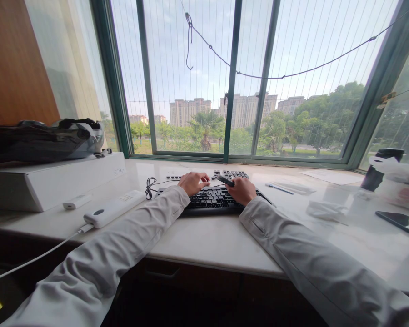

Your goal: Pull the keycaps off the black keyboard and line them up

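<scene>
A black keyboard (213, 208) lies on the pale desktop in front of me, and parts of its key field look bare of caps. My left hand (192, 183) hovers over its back left part, fingers bent and thumb apart, with nothing visible in them. My right hand (243, 190) is wrapped round a slim dark tool (226, 180) that points left toward my left hand; its tip is too small to make out. Behind the keyboard, loose dark keycaps (235, 174) are laid out in rows.
At left are a white box (78, 175) with a dark bag on it, a white power bank (114, 209) with a cable, and a coiled black cord (150, 187). At right are a blue pen (279, 188), plastic wrapping (327, 210), a phone (400, 222) and a dark cup (371, 175).
</scene>
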The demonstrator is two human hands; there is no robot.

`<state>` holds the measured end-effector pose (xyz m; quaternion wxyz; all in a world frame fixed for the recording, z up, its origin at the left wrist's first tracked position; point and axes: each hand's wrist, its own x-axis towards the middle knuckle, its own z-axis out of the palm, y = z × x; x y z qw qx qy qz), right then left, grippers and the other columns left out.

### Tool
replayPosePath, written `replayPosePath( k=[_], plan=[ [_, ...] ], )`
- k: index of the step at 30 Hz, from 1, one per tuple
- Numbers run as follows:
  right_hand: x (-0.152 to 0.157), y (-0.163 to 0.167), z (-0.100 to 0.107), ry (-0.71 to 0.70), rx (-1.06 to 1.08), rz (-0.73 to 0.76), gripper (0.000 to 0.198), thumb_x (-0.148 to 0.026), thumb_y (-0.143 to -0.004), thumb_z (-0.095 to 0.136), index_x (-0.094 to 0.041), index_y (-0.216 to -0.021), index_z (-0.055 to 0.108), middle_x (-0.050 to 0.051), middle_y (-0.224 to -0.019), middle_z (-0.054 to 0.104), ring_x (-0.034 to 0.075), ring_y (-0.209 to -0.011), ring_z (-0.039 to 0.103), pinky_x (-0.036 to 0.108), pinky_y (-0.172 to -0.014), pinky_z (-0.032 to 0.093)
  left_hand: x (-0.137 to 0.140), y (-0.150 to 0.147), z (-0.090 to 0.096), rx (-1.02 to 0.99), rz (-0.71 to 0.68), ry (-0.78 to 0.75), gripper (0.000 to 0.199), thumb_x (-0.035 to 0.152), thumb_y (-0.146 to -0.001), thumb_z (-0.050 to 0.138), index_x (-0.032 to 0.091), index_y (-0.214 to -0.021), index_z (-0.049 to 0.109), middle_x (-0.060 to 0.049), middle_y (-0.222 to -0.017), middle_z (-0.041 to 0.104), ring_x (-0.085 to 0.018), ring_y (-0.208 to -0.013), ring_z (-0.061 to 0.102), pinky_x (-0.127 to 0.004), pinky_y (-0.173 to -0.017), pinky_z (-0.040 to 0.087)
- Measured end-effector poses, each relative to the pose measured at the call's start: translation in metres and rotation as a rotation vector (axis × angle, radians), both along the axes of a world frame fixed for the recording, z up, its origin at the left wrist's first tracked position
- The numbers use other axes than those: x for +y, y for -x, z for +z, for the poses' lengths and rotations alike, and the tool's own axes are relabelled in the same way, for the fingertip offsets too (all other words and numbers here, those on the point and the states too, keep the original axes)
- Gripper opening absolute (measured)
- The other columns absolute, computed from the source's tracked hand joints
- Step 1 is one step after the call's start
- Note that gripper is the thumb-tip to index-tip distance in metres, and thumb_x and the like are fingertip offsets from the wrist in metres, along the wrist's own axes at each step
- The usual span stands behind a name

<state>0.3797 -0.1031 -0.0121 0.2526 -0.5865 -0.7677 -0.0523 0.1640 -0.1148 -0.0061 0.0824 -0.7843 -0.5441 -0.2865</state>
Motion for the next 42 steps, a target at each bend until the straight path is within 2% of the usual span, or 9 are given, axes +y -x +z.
replayPosePath(
  k=[8,18,28,36,42],
  plan=[
    [0.002,0.0,-0.002,-0.012,-0.016,0.003,0.035,-0.044,-0.086,0.046,-0.024,-0.086,0.074,0.009,-0.088,0.071,0.024,-0.086,0.065,0.031,-0.073,0.045,-0.001,-0.001,0.002,0.009,0.027,0.006,0.031,0.055,-0.083,0.057,0.029,-0.094,0.072,0.002,-0.089,0.074,-0.018,-0.086,0.065,-0.027,-0.075,0.045],
    [0.004,0.0,-0.004,-0.028,-0.025,0.017,0.035,-0.044,-0.086,0.045,-0.025,-0.085,0.074,0.008,-0.089,0.071,0.022,-0.086,0.064,0.03,-0.073,0.045,-0.001,-0.001,0.002,0.005,0.028,-0.015,0.029,0.054,-0.083,0.057,0.031,-0.091,0.073,0.002,-0.089,0.074,-0.019,-0.085,0.065,-0.028,-0.075,0.045],
    [0.001,0.003,-0.004,0.019,-0.076,0.071,0.036,-0.043,-0.087,0.042,-0.024,-0.094,0.072,0.009,-0.091,0.07,0.024,-0.087,0.064,0.032,-0.076,0.045,0.002,0.004,0.0,0.04,0.044,-0.018,0.028,0.048,-0.081,0.061,0.03,-0.1,0.072,0.002,-0.096,0.074,-0.019,-0.09,0.066,-0.028,-0.08,0.047],
    [0.014,-0.016,0.01,0.034,-0.281,0.072,0.032,-0.035,-0.079,0.052,-0.017,-0.098,0.071,0.015,-0.1,0.069,0.027,-0.091,0.064,0.035,-0.077,0.046,0.005,0.009,-0.001,0.099,0.05,-0.01,0.029,0.048,-0.079,0.063,0.032,-0.102,0.07,0.004,-0.1,0.073,-0.02,-0.095,0.066,-0.029,-0.084,0.048],
    [0.022,-0.03,0.018,0.096,-0.28,-0.012,0.035,-0.031,-0.078,0.055,-0.017,-0.107,0.069,0.015,-0.108,0.068,0.027,-0.099,0.063,0.037,-0.082,0.046,0.006,0.012,0.001,0.13,0.083,-0.03,0.027,0.048,-0.078,0.064,0.032,-0.098,0.071,0.005,-0.101,0.073,-0.02,-0.093,0.067,-0.028,-0.084,0.048]
  ],
)
